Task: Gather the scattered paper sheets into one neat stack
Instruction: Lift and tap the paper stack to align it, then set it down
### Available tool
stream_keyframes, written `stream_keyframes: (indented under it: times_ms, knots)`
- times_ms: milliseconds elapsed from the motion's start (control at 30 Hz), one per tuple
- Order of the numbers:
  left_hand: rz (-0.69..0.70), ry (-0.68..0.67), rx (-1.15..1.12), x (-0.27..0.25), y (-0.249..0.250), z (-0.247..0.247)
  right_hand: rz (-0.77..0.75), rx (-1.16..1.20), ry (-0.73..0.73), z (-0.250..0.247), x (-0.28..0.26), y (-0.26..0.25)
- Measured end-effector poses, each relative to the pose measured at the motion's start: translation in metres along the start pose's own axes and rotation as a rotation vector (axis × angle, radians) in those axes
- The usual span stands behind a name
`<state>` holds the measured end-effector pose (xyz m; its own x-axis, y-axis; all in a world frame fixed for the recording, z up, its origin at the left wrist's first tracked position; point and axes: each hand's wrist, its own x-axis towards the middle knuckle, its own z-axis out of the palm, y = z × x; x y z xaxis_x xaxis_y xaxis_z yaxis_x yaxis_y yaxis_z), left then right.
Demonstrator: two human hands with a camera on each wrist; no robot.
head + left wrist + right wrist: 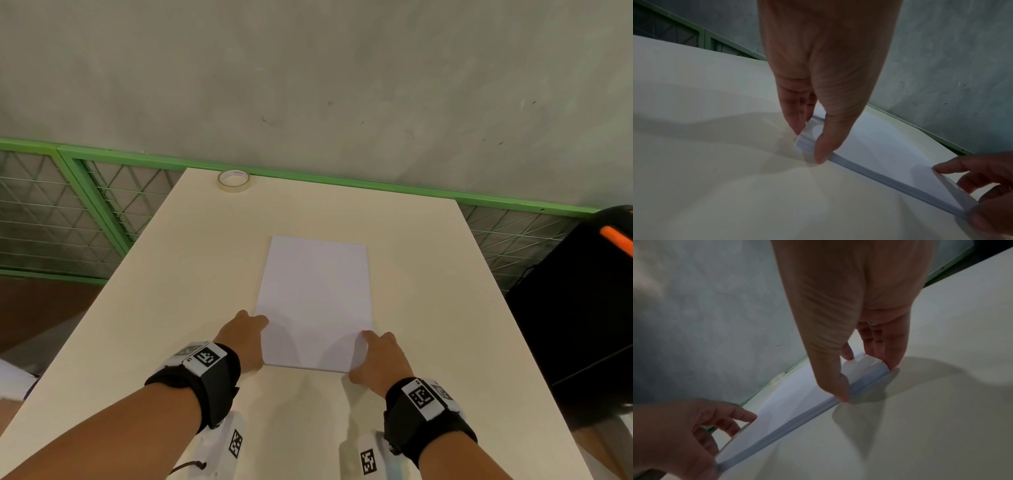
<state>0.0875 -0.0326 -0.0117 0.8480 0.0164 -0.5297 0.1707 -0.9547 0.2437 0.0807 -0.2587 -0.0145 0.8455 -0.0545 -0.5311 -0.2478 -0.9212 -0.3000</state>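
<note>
**Squaring the near corners of a stack that already looks gathered**

Judging from how things are lying, the gathering step is all but over: the paper stack (315,301) is sitting as one white block in the middle of the table (164,308), its long sides running away from the person, and no loose sheets are showing anywhere else on the surface. What is in hand now looks like the final truing of the edges at the near end.

The left hand (244,337) is cupping the near left corner. In the left wrist view its thumb (826,146) is pressing against the near edge of the stack while the fingertips (795,120) are bearing on the left side, so the corner is being pinched between them; the fingers are curled round it, only partly spread.

The right hand (378,359) is mirroring this at the near right corner. In the right wrist view its thumb (840,386) is lying against the near edge and its fingers (888,353) are curling round the right side, where the top sheets are bowing up a little.

The next move is probably calling for a gentle inward squeeze from both sides to bring that lifted corner flat and flush, then a clean release without dragging the top sheet. A tape roll (234,181) is standing at the far edge, well apart from the work.
</note>
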Motion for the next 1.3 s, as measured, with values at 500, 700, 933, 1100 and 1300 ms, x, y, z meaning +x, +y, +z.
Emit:
stream_keyframes:
  times_ms: [500, 700, 933, 1100, 1300]
  knots:
    - [-0.039, -0.011, -0.013, -0.004, 0.007, -0.004, 0.017, -0.008, 0.005, 0.002, -0.002, -0.003]
    - [-0.048, -0.063, -0.051, -0.005, 0.008, -0.005, 0.020, 0.056, 0.001, 0.001, 0.000, -0.001]
    - [-0.046, 0.053, -0.019, 0.000, 0.005, -0.001, 0.040, 0.032, 0.118, 0.009, 0.000, -0.003]
    - [-0.195, 0.149, -0.154, 0.004, 0.002, -0.002, 0.137, 0.094, 0.155, 0.013, 0.008, -0.005]
    - [-0.325, 0.049, -0.180, 0.013, 0.000, -0.002, 0.228, 0.224, 0.131, 0.006, 0.013, -0.005]
